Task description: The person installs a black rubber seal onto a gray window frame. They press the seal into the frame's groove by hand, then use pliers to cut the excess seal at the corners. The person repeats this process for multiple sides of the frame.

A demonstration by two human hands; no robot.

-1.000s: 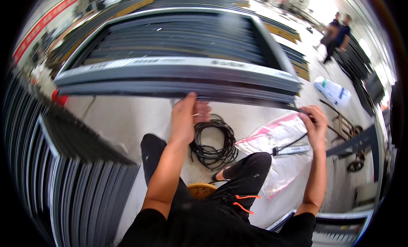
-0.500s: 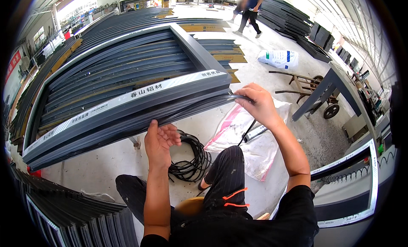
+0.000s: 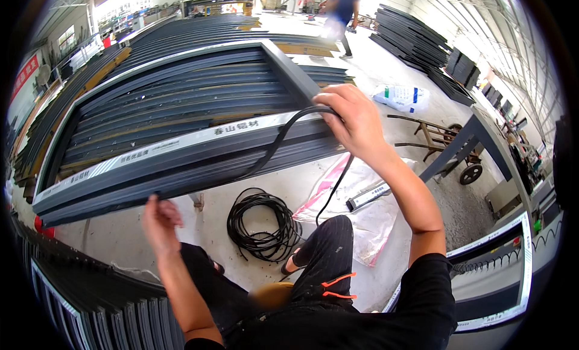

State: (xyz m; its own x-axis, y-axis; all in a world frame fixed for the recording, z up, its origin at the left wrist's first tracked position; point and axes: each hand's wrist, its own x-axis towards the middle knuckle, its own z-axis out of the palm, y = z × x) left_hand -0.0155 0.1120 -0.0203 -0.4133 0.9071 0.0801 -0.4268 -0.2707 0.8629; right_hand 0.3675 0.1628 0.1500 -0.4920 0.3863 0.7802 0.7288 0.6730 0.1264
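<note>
A dark grey metal frame (image 3: 181, 158) with white printed film along its top lies tilted in front of me. My right hand (image 3: 353, 118) is closed on a black rubber strip (image 3: 280, 138) above the frame's near right corner. From that grip the strip arcs down to the frame's near side, while its other end hangs toward my right knee. My left hand (image 3: 163, 224) is slightly blurred at the near lower edge, farther left. Its thumb tip is at that edge, the other fingers loosely bent and apart, with nothing visible in them.
A coil of black strip (image 3: 260, 224) lies on the floor by my feet, beside a white sack (image 3: 362, 229). Stacked dark profiles (image 3: 175, 103) fill the area beyond the frame. At right stand a hand cart (image 3: 431, 136) and another frame (image 3: 525, 271). A person (image 3: 344, 9) walks far off.
My left hand has slid left along the frame's near edge. The right hand has risen slightly, pulling the strip into a raised loop off the frame's near side. My view has shifted a little.
</note>
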